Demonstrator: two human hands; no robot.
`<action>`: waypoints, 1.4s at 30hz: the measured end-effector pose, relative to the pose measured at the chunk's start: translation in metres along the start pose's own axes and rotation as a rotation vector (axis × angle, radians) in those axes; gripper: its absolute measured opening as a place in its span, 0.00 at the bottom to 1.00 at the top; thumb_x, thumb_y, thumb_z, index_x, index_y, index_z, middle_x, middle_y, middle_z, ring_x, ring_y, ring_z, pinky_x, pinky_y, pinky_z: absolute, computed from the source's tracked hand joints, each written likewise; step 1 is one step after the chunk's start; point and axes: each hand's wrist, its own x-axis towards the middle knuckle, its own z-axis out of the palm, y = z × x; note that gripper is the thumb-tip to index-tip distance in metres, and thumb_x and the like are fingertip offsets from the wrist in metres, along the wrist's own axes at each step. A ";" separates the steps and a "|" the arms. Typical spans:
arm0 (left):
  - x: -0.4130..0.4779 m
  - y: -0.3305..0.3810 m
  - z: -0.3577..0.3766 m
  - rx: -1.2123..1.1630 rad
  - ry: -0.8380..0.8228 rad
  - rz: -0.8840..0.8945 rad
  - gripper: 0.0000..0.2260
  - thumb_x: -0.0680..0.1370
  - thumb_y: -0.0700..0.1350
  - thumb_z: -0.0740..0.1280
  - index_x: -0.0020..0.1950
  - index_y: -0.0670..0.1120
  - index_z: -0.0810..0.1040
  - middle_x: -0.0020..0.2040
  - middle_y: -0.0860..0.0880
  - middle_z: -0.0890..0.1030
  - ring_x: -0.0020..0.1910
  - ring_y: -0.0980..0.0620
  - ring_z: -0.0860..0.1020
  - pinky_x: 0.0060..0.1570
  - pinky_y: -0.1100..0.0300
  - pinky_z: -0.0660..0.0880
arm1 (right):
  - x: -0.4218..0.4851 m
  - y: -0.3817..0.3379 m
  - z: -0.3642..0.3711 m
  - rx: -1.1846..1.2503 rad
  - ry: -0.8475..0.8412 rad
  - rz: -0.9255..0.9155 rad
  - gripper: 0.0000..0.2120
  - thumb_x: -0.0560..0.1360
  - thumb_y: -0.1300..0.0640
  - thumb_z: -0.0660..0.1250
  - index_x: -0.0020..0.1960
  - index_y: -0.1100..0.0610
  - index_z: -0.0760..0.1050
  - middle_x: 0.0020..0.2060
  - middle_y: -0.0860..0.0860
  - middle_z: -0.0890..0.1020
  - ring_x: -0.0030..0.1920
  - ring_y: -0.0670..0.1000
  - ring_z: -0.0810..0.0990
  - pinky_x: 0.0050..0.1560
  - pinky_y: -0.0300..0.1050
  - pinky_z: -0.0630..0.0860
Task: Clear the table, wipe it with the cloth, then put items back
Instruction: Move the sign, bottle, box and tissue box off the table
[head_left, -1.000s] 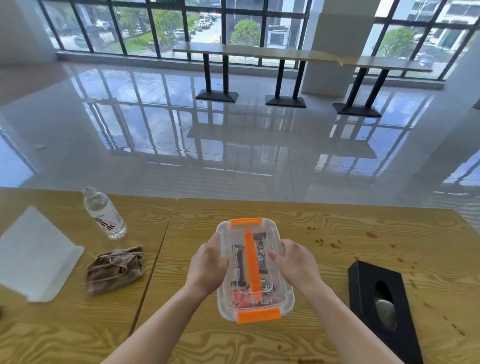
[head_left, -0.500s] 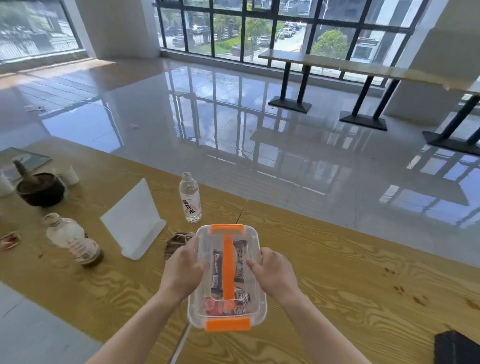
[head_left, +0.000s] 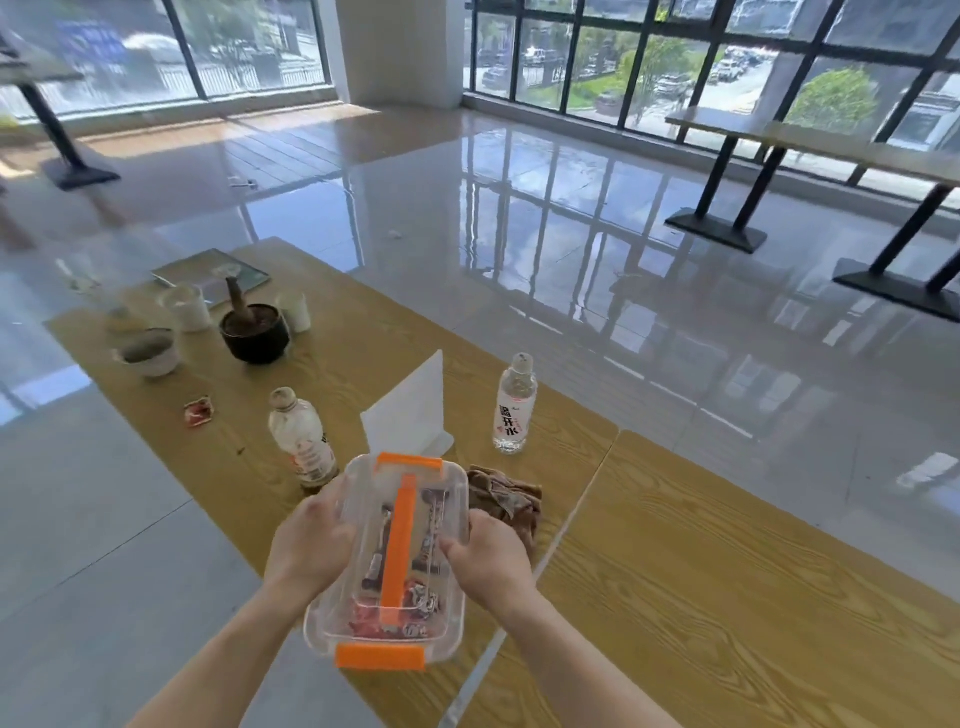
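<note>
My left hand (head_left: 306, 545) and right hand (head_left: 488, 558) each grip a long side of the clear box (head_left: 396, 545), fingers curled round its walls and thumbs up on the lid. Its orange handle runs away from me between them, and there are snack wrappers inside. I cannot tell whether the box rests on the wood or is lifted. Its near left corner shows past the near edge of the left table (head_left: 234, 431), over grey floor (head_left: 104, 519).

The cloth (head_left: 511, 499) lies crumpled just beyond my right hand, near the seam (head_left: 576, 514) where the right table (head_left: 727, 597) begins; that wood is bare as far as I can see. Beyond the box stand a cloudy bottle (head_left: 304, 441), a white card (head_left: 410, 415) and a water bottle (head_left: 514, 410), all upright. Farther left lie a red wrapper (head_left: 198, 411), a dark bowl (head_left: 254, 332) and a pale bowl (head_left: 148, 353). Past the far edge glossy tiles stretch to tall windows.
</note>
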 end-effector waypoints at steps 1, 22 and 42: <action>0.003 -0.007 -0.005 0.005 0.011 -0.002 0.22 0.78 0.38 0.62 0.71 0.54 0.72 0.48 0.47 0.84 0.44 0.45 0.78 0.39 0.54 0.71 | 0.002 -0.007 0.008 0.006 -0.011 -0.002 0.10 0.78 0.48 0.66 0.49 0.55 0.76 0.43 0.50 0.82 0.44 0.52 0.81 0.45 0.50 0.78; 0.040 -0.075 -0.012 -0.016 0.046 -0.099 0.24 0.77 0.36 0.59 0.70 0.56 0.74 0.49 0.47 0.84 0.48 0.44 0.80 0.44 0.45 0.79 | 0.030 -0.042 0.058 0.171 -0.035 0.035 0.04 0.76 0.56 0.69 0.51 0.52 0.77 0.40 0.43 0.82 0.40 0.42 0.80 0.43 0.41 0.78; 0.013 0.007 0.031 0.383 0.044 0.276 0.25 0.70 0.47 0.68 0.67 0.48 0.70 0.62 0.44 0.75 0.55 0.42 0.76 0.51 0.47 0.75 | 0.017 -0.015 0.014 -0.009 0.044 -0.056 0.27 0.76 0.45 0.68 0.72 0.54 0.70 0.56 0.51 0.80 0.57 0.52 0.78 0.59 0.47 0.75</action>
